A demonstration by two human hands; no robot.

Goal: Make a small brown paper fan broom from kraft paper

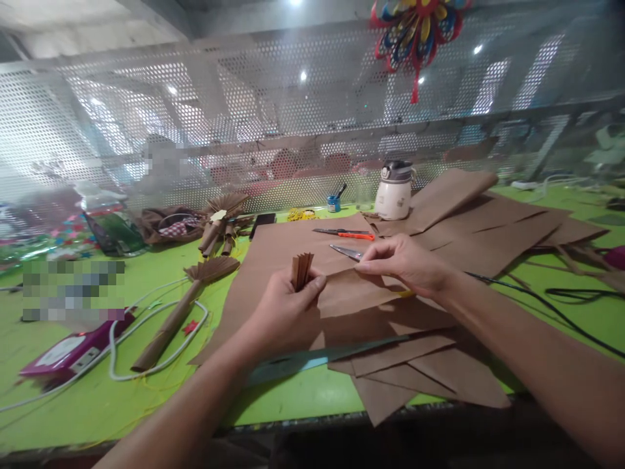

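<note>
Perforated metal screen (219, 130) across the back, a red, blue and yellow looped ornament (424, 26) hanging in front of it. Bright green worktop (293, 397) below, large brown paper sheet (273, 247) spread on it.

Left hand (288, 303): closed round the lower part of a small, tightly pleated brown paper bundle (302, 270), thumb along its near side. Bundle held above the sheet; long axis roughly upright, folded edges showing at the top.

Right hand (407, 264): thumb and forefinger brought together in a pinch, pointing left towards the bundle. Cannot tell whether anything thin sits between them. Clear gap from fingertips to bundle; bundle lies to their left at much the same height. Left hand is the nearer, being already on it; the right approaches from the side, across the upright pleats.

Metal scissor blades (344, 252) show just beyond the right fingertips, points to the left; handles not clearly seen. Orange-handled tool (356, 236) behind them on the sheet.

Left side: brown paper fan with a rolled stem (168, 326), lying slantwise, fan end away from the person. White cable (113, 352) loops round its stem end.
</note>
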